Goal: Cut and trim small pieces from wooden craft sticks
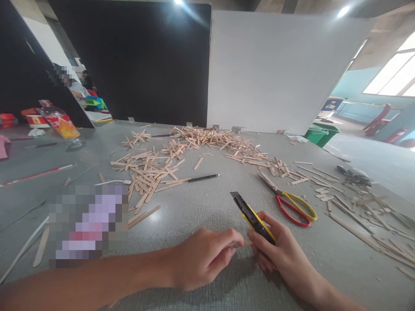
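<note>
Holding cutter knife [255, 219] above desk [184, 211], right grip [282, 252] wrapped round its body | left grip [207, 255] pinching wooden strip [247, 242] between both hands | knife likely light, stiff: hold clear of blade [234, 197] | strip probably brittle, light: take by ends

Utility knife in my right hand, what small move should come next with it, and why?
Probably bring the tip of the utility knife down toward the small wooden strip. Your left hand seems to pinch that strip, which shows between it and your right hand, while the knife's tip points forward, away from the wood.
</note>
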`<control>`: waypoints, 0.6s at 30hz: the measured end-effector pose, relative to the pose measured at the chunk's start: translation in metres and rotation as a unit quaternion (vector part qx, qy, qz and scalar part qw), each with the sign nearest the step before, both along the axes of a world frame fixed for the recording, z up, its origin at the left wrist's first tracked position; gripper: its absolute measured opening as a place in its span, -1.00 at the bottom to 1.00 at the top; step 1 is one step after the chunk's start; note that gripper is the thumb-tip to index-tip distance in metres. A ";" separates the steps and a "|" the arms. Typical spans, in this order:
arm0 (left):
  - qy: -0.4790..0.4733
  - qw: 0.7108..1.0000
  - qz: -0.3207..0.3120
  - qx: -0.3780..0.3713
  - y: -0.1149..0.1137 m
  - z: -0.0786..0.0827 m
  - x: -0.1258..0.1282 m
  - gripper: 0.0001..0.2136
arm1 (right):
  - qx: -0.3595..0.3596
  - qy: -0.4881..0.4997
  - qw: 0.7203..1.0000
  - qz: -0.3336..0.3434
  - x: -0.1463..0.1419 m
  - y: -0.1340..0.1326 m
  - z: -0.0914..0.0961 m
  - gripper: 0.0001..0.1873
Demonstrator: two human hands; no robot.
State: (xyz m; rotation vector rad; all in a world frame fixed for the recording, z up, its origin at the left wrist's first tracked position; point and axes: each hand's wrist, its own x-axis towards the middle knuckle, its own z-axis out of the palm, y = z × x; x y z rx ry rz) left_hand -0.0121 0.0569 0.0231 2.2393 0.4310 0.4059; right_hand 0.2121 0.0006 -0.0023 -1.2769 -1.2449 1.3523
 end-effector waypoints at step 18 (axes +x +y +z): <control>0.022 1.000 0.015 0.004 -0.001 0.001 0.002 -0.88 | -0.010 -0.004 1.000 0.008 -0.002 -0.001 0.003 -0.63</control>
